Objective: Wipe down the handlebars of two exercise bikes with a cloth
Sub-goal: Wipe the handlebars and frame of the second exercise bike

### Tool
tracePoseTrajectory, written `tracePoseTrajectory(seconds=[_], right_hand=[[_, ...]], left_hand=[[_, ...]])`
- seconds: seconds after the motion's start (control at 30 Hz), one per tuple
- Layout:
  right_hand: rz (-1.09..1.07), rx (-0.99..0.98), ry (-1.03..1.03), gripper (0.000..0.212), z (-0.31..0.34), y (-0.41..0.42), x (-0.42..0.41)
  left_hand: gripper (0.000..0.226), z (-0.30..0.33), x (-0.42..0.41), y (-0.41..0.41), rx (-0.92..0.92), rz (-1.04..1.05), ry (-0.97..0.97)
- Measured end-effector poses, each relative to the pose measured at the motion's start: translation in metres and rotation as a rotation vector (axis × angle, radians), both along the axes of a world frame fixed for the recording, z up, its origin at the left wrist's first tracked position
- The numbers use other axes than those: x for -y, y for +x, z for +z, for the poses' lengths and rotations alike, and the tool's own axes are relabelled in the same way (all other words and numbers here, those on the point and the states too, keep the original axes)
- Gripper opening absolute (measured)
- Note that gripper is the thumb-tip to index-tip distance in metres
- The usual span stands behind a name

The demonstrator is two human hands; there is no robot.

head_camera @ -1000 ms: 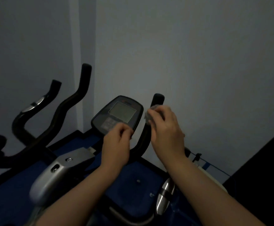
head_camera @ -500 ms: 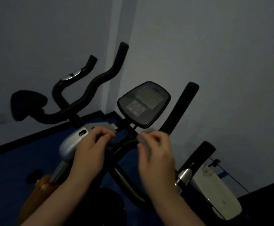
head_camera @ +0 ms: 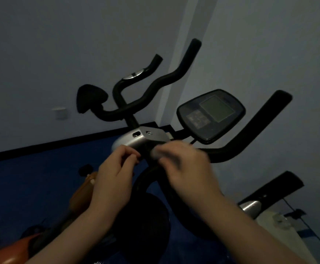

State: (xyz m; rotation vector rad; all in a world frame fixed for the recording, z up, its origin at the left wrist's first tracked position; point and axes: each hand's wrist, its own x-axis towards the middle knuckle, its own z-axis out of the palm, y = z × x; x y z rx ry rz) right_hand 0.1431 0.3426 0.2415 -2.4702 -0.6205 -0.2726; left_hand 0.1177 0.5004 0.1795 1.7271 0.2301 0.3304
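The near bike's black handlebar [head_camera: 254, 128] rises to the right of its console [head_camera: 210, 115]. My right hand [head_camera: 187, 166] is blurred, closed on a small pale cloth [head_camera: 156, 152] at the middle of that bar, below the console. My left hand [head_camera: 115, 172] is curled next to it, fingers at the silver stem cover [head_camera: 142, 140]; whether it grips anything is unclear. The second bike's curved black handlebar [head_camera: 161, 80] stands behind, towards the wall, with a silver sensor [head_camera: 134, 75] on its left arm.
A dark round pad [head_camera: 89, 98] sticks out left of the far handlebar. An orange bike body [head_camera: 81, 195] lies at lower left on the blue floor [head_camera: 31, 178]. A white base [head_camera: 277, 227] and a cable [head_camera: 308, 221] are at lower right. Grey walls are close behind.
My right hand with the cloth slid down from the top of the right handlebar arm to the bar's middle. My view turned left, shifting both bikes rightward in frame.
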Motion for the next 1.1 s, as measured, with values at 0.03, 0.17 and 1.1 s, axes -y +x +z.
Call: tracePoseTrajectory(seconds=[0.03, 0.17, 1.1], right_hand=[[-0.094, 0.094, 0.013, 0.026, 0.005, 0.008, 0.009], [-0.316, 0.209, -0.015, 0.028, 0.001, 0.001, 0.009], [0.100, -0.136, -0.329, 0.010, 0.010, 0.058, -0.048]], left_hand=[[0.017, 0.000, 0.001, -0.004, -0.002, 0.021, -0.005], [0.020, 0.001, 0.006, -0.011, -0.001, 0.093, -0.118], [0.017, -0.003, -0.002, 0.000, -0.067, -0.129, -0.047]])
